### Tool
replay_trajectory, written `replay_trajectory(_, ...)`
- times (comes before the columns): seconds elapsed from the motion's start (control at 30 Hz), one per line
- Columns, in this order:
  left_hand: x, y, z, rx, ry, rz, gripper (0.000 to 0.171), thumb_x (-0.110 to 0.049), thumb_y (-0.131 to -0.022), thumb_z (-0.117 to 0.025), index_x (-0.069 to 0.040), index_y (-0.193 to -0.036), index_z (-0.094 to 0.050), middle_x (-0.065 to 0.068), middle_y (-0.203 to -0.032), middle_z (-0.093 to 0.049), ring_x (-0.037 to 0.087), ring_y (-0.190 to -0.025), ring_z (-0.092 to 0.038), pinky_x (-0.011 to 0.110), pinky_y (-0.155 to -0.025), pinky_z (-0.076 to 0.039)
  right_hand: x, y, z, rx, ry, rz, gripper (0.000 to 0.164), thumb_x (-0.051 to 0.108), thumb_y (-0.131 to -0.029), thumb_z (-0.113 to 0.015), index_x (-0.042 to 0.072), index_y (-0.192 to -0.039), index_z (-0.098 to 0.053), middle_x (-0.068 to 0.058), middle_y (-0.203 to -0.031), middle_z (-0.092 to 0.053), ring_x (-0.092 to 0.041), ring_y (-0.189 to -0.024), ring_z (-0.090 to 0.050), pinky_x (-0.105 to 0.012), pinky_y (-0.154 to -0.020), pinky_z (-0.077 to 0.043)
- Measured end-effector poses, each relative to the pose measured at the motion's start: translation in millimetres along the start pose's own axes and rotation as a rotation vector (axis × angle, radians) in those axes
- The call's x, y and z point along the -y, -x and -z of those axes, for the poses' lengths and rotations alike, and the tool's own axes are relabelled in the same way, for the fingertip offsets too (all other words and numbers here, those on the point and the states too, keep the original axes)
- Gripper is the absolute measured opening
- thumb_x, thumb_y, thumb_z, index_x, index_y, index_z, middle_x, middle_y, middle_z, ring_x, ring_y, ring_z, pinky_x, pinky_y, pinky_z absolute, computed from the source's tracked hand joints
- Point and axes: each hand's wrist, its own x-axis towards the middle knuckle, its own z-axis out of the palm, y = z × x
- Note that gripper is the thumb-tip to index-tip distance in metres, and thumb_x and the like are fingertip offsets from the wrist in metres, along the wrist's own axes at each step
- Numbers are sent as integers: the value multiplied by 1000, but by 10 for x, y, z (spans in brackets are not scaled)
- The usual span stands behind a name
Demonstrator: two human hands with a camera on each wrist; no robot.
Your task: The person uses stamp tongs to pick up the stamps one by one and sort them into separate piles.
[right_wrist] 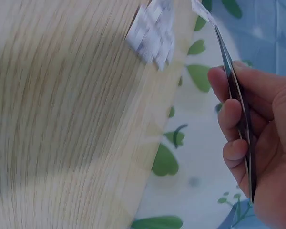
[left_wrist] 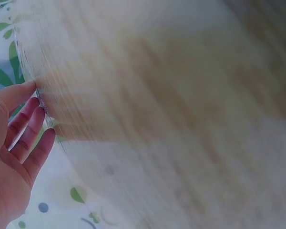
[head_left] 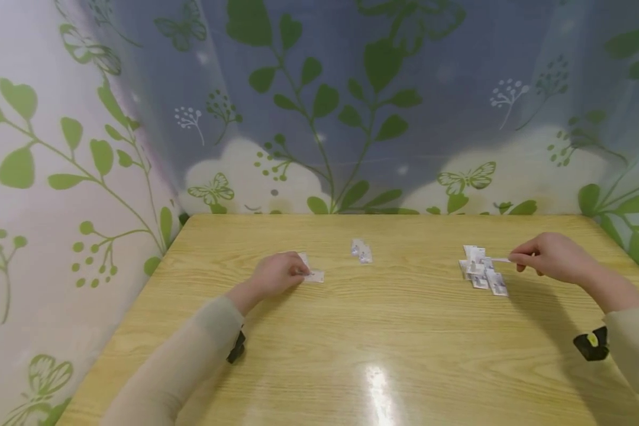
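With its fingers curled round slim metal tweezers (right_wrist: 236,93), my right hand (head_left: 556,260) hovers at the right of the table. A small white packet (right_wrist: 202,11) is at the tweezers' tip. Close by lies a pile of small white printed packets (head_left: 478,278), several of them overlapping. On the left side, my left hand (head_left: 274,275) rests its fingertips on the table beside small white packets (head_left: 315,276), partly covering them. Its fingers look fairly straight and spread in the left wrist view. No packet shows in that view.
Two overlapping white packets (head_left: 362,251) lie farther back between the hands. The wood-grain table (head_left: 319,331) meets a leaf-patterned curtain (head_left: 319,118) at its back edge and another patterned cloth (head_left: 58,236) at the left. Each sleeve has a black device at the wrist.
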Motion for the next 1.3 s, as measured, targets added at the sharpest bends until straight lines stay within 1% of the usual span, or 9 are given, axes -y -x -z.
replay_trajectory(0.13, -1, -11, -13, -6, -12, -2, 11, -17, -89, -71, -15, -99, -75, -2, -101, -67, 13, -85, -63, 31, -75, -51, -102, -27, 13, 29, 1, -24, 32, 23, -100, -56, -6, -101, -71, -3, -82, -68, -21, -60, -52, -33, -51, -39)
replay_trajectory(0.3, -2, -10, -14, -6, -10, -12, 11, -16, -89, -71, -14, -99, -75, -2, -101, -67, 14, -84, -62, 32, -75, -51, -177, -84, -25, 44, 28, -21, 30, 22, -99, -58, -5, -102, -72, -2, -82, -69, -19, -62, -56, -34, -55, -44)
replay_trajectory(0.57, -10, -15, -19, 3, 7, 6, 11, -17, -89, -71, -15, -99, -75, -3, -101, -67, 12, -84, -62, 31, -75, -50, -170, -152, -74, 54, 87, -13, 28, 20, -97, -58, -4, -101, -72, -1, -80, -69, -17, -63, -59, -35, -56, -47)
replay_trajectory(0.77, 2, -9, -23, -3, 13, 12, 11, -17, -89, -71, -16, -99, -75, -3, -100, -67, 12, -83, -61, 30, -74, -50, -165, -134, -69, 53, 102, -35, 30, 21, -98, -58, -6, -102, -71, -4, -82, -69, -17, -66, -60, -36, -58, -48)
replay_trajectory(0.97, -17, -4, -21, -3, 34, 19, 11, -16, -89, -71, -16, -99, -75, -4, -100, -66, 12, -83, -61, 30, -73, -50, -192, -33, -55, 31, 83, -63, 35, 24, -99, -56, -7, -105, -70, -7, -84, -70, -17, -65, -61, -36, -57, -49)
replay_trajectory(1.13, -9, -1, -19, -4, 25, 15, 11, -16, -89, -71, -16, -99, -75, -4, -99, -66, 12, -82, -60, 30, -72, -50, -101, -6, -71, 9, 38, -44, 37, 26, -100, -55, -7, -109, -69, -6, -85, -70, -18, -65, -60, -35, -57, -48)
replay_trajectory(1.3, -11, -3, -23, -4, 4, 5, 11, -17, -89, -71, -16, -99, -75, -4, -99, -66, 12, -82, -61, 30, -72, -50, 140, -88, -131, 2, -18, -2, 37, 25, -100, -55, -8, -114, -67, -5, -86, -70, -19, -66, -60, -34, -57, -47)
